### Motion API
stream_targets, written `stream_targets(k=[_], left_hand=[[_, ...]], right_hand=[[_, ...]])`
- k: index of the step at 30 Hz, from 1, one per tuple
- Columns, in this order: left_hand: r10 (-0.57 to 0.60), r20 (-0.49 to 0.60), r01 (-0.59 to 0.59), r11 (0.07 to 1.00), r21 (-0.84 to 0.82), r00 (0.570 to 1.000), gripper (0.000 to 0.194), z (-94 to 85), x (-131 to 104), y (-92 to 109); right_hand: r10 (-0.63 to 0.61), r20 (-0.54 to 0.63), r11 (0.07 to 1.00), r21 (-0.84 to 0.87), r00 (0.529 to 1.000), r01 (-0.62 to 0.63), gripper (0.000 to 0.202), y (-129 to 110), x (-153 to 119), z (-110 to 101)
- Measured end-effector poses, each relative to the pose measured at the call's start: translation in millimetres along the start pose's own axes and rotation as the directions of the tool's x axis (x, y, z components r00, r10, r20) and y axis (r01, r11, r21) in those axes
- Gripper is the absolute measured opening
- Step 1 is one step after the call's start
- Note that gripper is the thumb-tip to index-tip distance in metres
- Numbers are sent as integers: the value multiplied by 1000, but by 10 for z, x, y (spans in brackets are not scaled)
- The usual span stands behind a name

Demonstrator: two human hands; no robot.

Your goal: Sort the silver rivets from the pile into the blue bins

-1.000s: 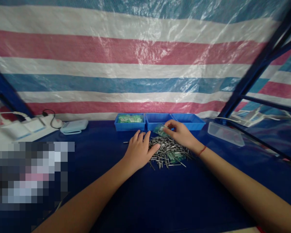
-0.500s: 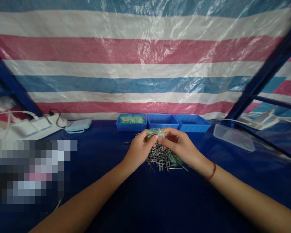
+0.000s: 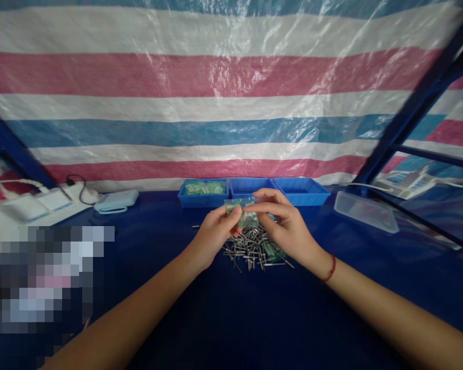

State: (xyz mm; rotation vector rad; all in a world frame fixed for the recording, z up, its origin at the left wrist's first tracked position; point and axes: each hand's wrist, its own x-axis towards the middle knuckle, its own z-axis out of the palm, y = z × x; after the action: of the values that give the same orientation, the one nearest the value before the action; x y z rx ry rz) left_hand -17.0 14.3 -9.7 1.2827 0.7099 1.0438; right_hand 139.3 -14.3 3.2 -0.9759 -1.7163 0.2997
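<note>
My left hand (image 3: 216, 228) pinches a small clear plastic bag (image 3: 250, 220) with a greenish tint, its thumb on the near face. At the bag's upper right, my right hand (image 3: 289, 228) has its fingers bent around the edge, the index finger lying across the top. What is inside the bag is hard to make out. Below both hands a heap of metal pop rivets (image 3: 250, 249) lies on the blue table, with green-tinted bags (image 3: 273, 253) among the rivets at its right side.
Behind the hands stand a blue bin holding green bags (image 3: 205, 188), a middle blue bin (image 3: 250, 187) and a right blue bin (image 3: 303, 194). A clear plastic lid (image 3: 366, 211) lies to the right. At left are a light blue case (image 3: 116, 200) and a white power strip (image 3: 42, 203).
The bag is turned more upright and shows more of its face. My right fingers have lifted and spread over its top edge. The view has shifted slightly.
</note>
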Motion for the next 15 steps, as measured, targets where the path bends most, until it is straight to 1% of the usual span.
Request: stream_targets(k=[1,3,4,5,6,7,8,9,10,11,12,13,15], left_hand=[[34,-39,-32,999,42,999,27,-18,7,-3],[129,-95,-109,974,198,987,24,-61,20,-5],[207,-96,-168,937,307,974,21,-83,22,-1],[299,-64,-245,872,424,952,19,-103,20,6],[392,5,-334,778,531,920,16,-119,14,15],[467,100,-425,669,609,879,13,-130,4,24],[515,198,-504,565,653,834,12,-136,-9,32],[535,284,-564,481,671,795,15,-137,-22,36],[537,347,-601,422,679,769,19,-134,-34,36],[532,384,-618,382,687,755,23,-129,-44,30],[525,397,-617,354,703,753,26,-122,-51,19],[519,393,-603,335,724,760,29,-115,-56,4],[505,360,-557,316,768,784,37,-106,-57,-34]], right_hand=[[51,-16,998,23,999,-50,23,-4,3,4],[213,-2,970,117,977,-211,23,-30,11,16],[305,47,934,180,951,-309,28,-52,14,24],[389,124,879,246,913,-408,34,-78,16,34],[454,212,811,305,865,-500,40,-104,16,45],[495,293,738,356,818,-573,44,-127,16,57],[514,358,668,402,779,-626,45,-144,14,68],[521,401,609,444,754,-657,42,-153,13,76],[524,420,564,480,741,-672,38,-150,12,80],[526,419,541,506,740,-672,33,-138,13,79],[526,399,544,521,751,-658,28,-115,16,71],[522,361,573,522,772,-632,25,-85,22,56],[489,240,695,473,839,-541,23,-8,42,5]])
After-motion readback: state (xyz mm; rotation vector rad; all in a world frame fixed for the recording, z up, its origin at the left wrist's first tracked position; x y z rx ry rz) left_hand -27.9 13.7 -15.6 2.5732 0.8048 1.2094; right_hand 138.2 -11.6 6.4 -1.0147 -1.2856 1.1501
